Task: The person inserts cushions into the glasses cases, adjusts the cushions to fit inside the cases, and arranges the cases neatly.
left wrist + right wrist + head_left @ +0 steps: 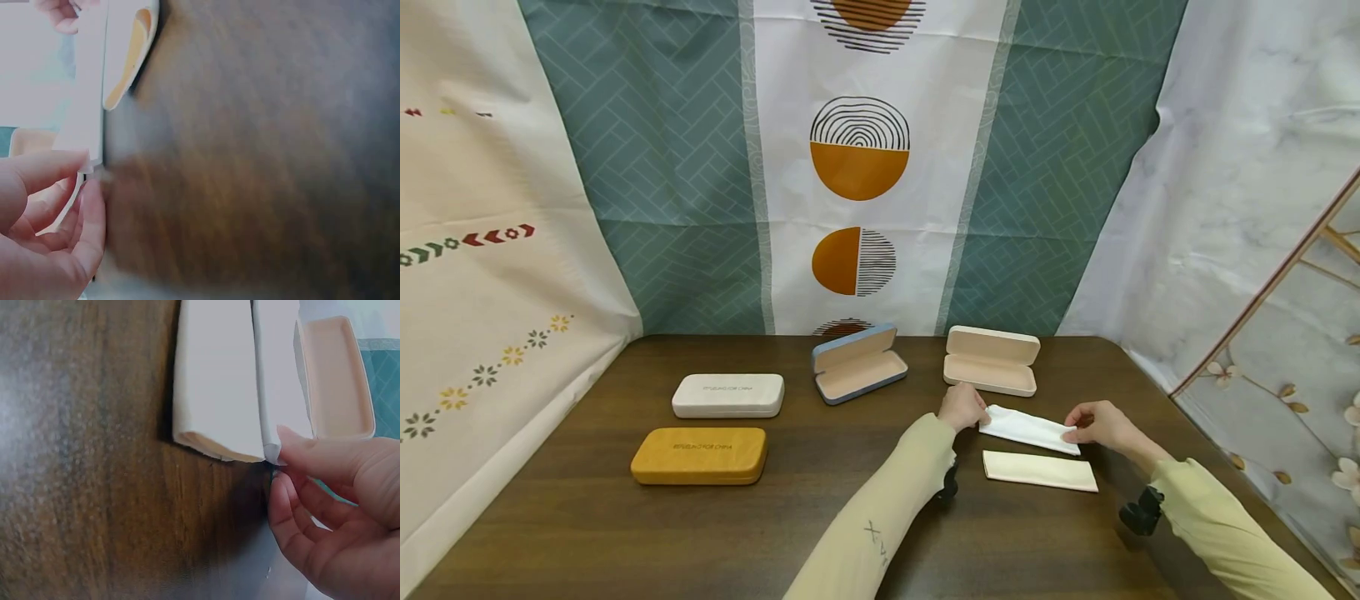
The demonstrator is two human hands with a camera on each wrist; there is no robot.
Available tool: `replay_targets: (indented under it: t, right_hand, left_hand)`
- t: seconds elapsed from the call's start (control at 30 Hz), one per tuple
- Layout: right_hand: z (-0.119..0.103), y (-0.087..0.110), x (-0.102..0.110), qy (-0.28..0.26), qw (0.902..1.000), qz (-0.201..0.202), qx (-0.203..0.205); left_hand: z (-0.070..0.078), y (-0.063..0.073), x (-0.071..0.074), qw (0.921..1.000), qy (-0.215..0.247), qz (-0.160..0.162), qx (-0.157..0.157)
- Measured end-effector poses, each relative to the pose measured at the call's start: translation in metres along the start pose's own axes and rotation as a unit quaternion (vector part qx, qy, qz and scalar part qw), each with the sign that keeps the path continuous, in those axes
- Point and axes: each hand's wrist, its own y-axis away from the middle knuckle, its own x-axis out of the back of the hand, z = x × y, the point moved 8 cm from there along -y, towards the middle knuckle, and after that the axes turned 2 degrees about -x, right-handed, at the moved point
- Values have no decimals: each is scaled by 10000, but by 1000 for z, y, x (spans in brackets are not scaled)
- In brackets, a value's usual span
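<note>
A white folded cloth stretches between my two hands as a long narrow strip. The left hand pinches its left end between thumb and fingers, as the left wrist view also shows. At the opposite end, the right hand pinches a corner; the right wrist view shows the thumb on top of the fabric. Just in front lies a cream folded cloth on the table, untouched by either hand. Behind the white cloth stands an open white glasses case with a pale pink lining.
An open blue glasses case stands left of the white one. Farther left are a closed white glasses case and, nearer, a closed mustard-yellow glasses case. All rest on the dark wooden table, with patterned curtains behind it.
</note>
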Motion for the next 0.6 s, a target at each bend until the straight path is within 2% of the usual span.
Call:
replay_targets:
  t: [0.07, 0.1, 0.23, 0.33, 0.5, 0.6]
  right_hand:
    - [2, -1, -1, -243, 9996, -28, -101]
    - [3, -2, -1, -385, 9991, -37, -174]
    - [5, -5, -3, -990, 9940, 6, -458]
    - [4, -9, -5, -1444, 9880, 40, -542]
    - [0, -17, -10, -2277, 9715, -20, -659]
    - [-5, -21, -14, -2561, 9641, -23, -703]
  left_hand:
    - [1, 3, 3, 9996, 285, -25, 87]
    - [7, 11, 9, 9988, 392, -124, 252]
    - [11, 25, 24, 9957, 897, -20, 251]
    - [6, 31, 34, 9914, 1276, -8, 300]
    - [-5, 33, 47, 9815, 1856, -11, 465]
    - [-8, 36, 55, 9742, 2189, -6, 549]
